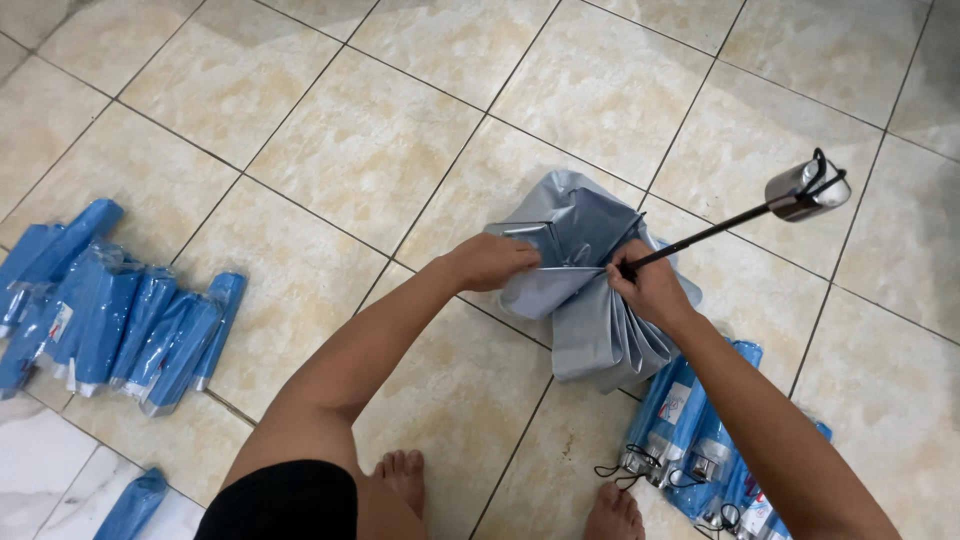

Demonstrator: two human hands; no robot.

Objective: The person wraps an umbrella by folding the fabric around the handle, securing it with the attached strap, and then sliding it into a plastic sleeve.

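Note:
I hold a collapsed grey-blue umbrella [585, 300] above the tiled floor. Its thin black shaft [710, 232] runs up to the right and ends in a silver handle [805, 190] with a black wrist loop. My left hand [492, 262] pinches a fold of the canopy fabric near a metal rib. Gathered pleats of fabric sit bunched in my right hand [652, 288], which grips them where the shaft meets the canopy. The pleats hang down below that hand.
A row of folded blue umbrellas in plastic sleeves [110, 315] lies on the floor at left, and one more [132, 505] at bottom left. Several sleeved blue umbrellas [700, 440] lie by my right foot [612, 512]. My left foot [402, 478] is near centre bottom.

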